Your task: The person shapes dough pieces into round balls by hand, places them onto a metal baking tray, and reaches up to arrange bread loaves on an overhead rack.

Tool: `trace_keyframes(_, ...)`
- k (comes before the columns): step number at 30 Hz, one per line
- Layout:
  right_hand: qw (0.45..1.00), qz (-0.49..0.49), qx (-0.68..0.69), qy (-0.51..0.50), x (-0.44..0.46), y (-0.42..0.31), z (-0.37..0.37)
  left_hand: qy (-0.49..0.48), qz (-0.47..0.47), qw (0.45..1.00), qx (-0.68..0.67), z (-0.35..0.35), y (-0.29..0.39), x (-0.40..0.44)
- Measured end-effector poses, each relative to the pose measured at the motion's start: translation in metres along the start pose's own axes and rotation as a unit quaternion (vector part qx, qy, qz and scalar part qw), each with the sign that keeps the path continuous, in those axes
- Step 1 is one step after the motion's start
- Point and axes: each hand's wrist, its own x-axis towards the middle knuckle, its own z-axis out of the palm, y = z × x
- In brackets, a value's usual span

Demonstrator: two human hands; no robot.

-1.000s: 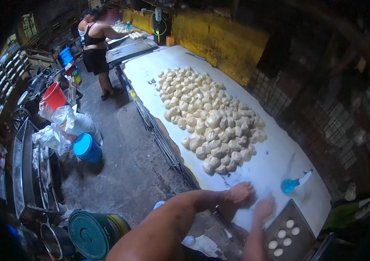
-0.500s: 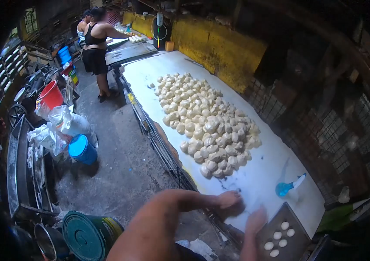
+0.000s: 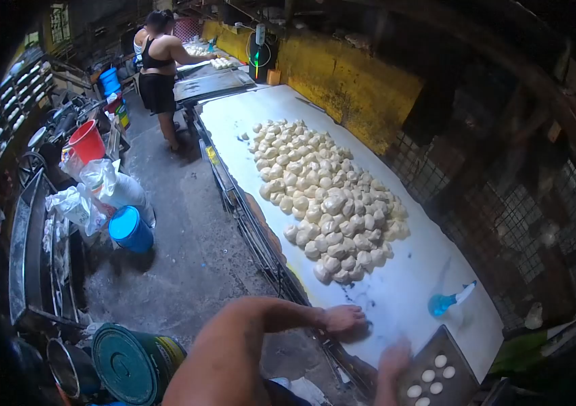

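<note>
My left hand [image 3: 346, 321] is palm down on the white tabletop [image 3: 430, 271], just below the near end of a big heap of pale dough pieces [image 3: 332, 196]. Its fingers are curled under; whatever they cover is hidden. To its right, my right hand [image 3: 395, 356] is low over the table and smeared by motion, so its fingers cannot be read. Beside that hand lies a dark metal tray [image 3: 460, 379] with several small round dough balls [image 3: 429, 375] on it.
A blue spray bottle [image 3: 442, 304] stands near the tray. Left of the table, a blue lidded bucket [image 3: 131, 229], a red bucket [image 3: 87, 140] and a green lidded drum [image 3: 129, 365] stand on the floor. Another person [image 3: 159, 74] works at the table's far end.
The view has shifted slightly. My left hand has moved a little left and down, its fingers now curled in. My right hand has dropped slightly and stays blurred beside the tray.
</note>
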Motion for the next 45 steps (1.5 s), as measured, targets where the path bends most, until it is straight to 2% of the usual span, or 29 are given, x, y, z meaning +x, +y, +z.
trace_keyframes(3,0.997,-0.003,-0.069,0.043,0.007,0.014,0.014,0.045,0.007,0.999,0.002,0.015,-0.014,0.013)
trace_keyframes(5,0.989,-0.023,-0.112,0.094,0.049,0.025,0.033,0.095,0.016,0.995,0.023,0.026,-0.049,0.040)
trace_keyframes(11,0.999,0.012,-0.032,0.041,0.018,-0.008,0.023,0.020,0.000,0.999,0.046,0.035,-0.031,0.003)
trace_keyframes(14,0.997,0.010,-0.058,0.047,0.006,-0.001,0.003,0.058,0.015,0.998,0.005,-0.003,-0.012,0.004)
trace_keyframes(17,0.995,0.002,-0.087,0.045,0.012,0.013,0.013,0.107,0.023,0.993,-0.053,-0.023,-0.020,0.008)
trace_keyframes(19,0.995,0.003,-0.081,0.054,0.052,0.011,0.042,0.091,0.016,0.996,-0.019,-0.003,-0.048,0.027)
trace_keyframes(23,0.994,0.043,-0.089,0.054,0.031,-0.007,0.039,0.013,-0.005,0.998,0.059,0.009,-0.018,0.014)
trace_keyframes(24,0.993,0.044,-0.091,0.062,0.022,-0.005,0.025,0.018,0.000,0.998,0.061,0.000,-0.013,0.010)
trace_keyframes(29,0.993,-0.007,-0.100,0.069,-0.005,0.015,0.000,0.036,-0.019,0.997,-0.058,-0.020,-0.022,-0.010)
trace_keyframes(32,0.993,-0.007,-0.088,0.079,0.072,0.003,0.042,0.048,-0.006,0.999,0.004,-0.013,-0.065,0.039)
trace_keyframes(36,0.993,0.013,-0.112,0.034,0.030,0.002,0.040,0.050,-0.007,0.998,0.026,0.014,-0.023,0.018)
trace_keyframes(37,0.998,0.015,-0.051,0.025,0.019,0.007,0.040,0.079,-0.023,0.997,0.010,0.032,-0.028,0.003)
trace_keyframes(38,0.998,0.015,-0.051,0.034,0.018,0.003,0.032,0.083,-0.016,0.996,0.015,0.025,-0.033,-0.003)
trace_keyframes(39,0.999,0.016,0.015,0.027,0.016,0.001,0.027,0.109,-0.029,0.994,0.002,0.021,-0.039,-0.008)
trace_keyframes(40,0.999,0.019,0.016,0.032,0.019,-0.002,0.011,0.109,-0.023,0.994,0.004,-0.001,-0.039,-0.001)
trace_keyframes(41,0.999,0.047,-0.001,0.006,0.020,-0.005,-0.001,0.074,0.054,0.995,-0.025,-0.021,-0.039,0.004)
trace_keyframes(42,0.999,0.050,0.001,0.005,0.038,-0.003,0.008,0.071,0.055,0.996,-0.026,-0.013,-0.047,0.019)
trace_keyframes(45,0.998,0.006,0.003,0.062,0.098,0.002,0.046,0.102,-0.022,0.993,0.048,0.012,-0.081,0.060)
